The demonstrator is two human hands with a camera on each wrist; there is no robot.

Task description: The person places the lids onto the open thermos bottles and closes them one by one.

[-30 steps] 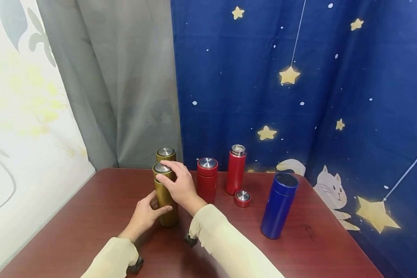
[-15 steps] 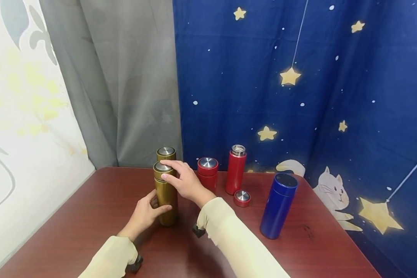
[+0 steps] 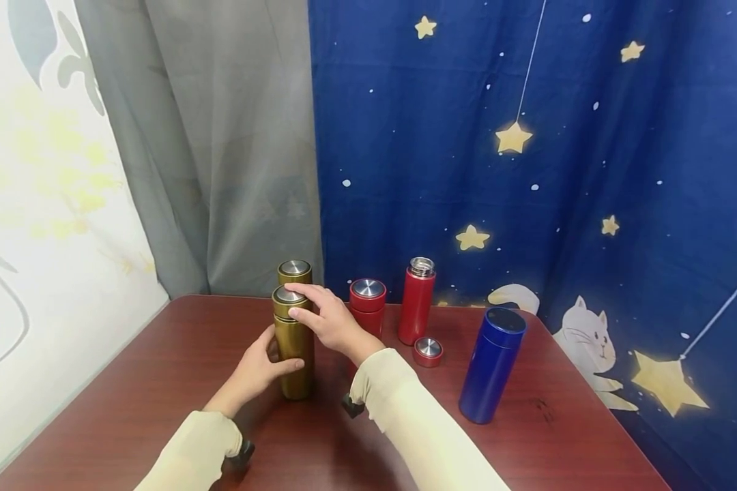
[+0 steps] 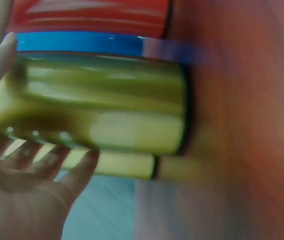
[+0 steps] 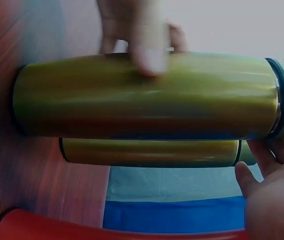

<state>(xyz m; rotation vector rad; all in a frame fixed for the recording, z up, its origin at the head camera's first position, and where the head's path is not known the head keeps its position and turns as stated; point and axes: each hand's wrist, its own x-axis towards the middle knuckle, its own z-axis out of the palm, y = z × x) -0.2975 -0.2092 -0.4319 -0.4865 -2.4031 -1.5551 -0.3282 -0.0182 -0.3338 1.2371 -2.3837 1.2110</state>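
Observation:
In the head view a gold thermos flask (image 3: 296, 358) stands upright near the table's left middle. My left hand (image 3: 259, 366) grips its lower body, thumb across the front and fingers behind. The left wrist view shows those fingers (image 4: 81, 172) along the flask's side. At the top, my right hand (image 3: 331, 320) holds the gold lid (image 3: 282, 305) between thumb and fingers. A narrow seam with a black ring (image 5: 280, 97) shows between lid and body in the right wrist view. Directly behind stands a second gold flask (image 3: 286, 276) with its lid on.
A red lidded flask (image 3: 366, 319) stands just right of my right hand, partly hidden by it. Farther right are an uncapped red flask (image 3: 415, 310), its red lid (image 3: 428, 352) lying on the table (image 3: 405, 423), and a blue flask (image 3: 491, 368). Curtains (image 3: 405, 136) hang behind.
My right hand has turned a little on the lid, its thumb and wrist shifting rightward. My left hand stays on the flask body, its wrist slightly farther left. The other flasks have not moved.

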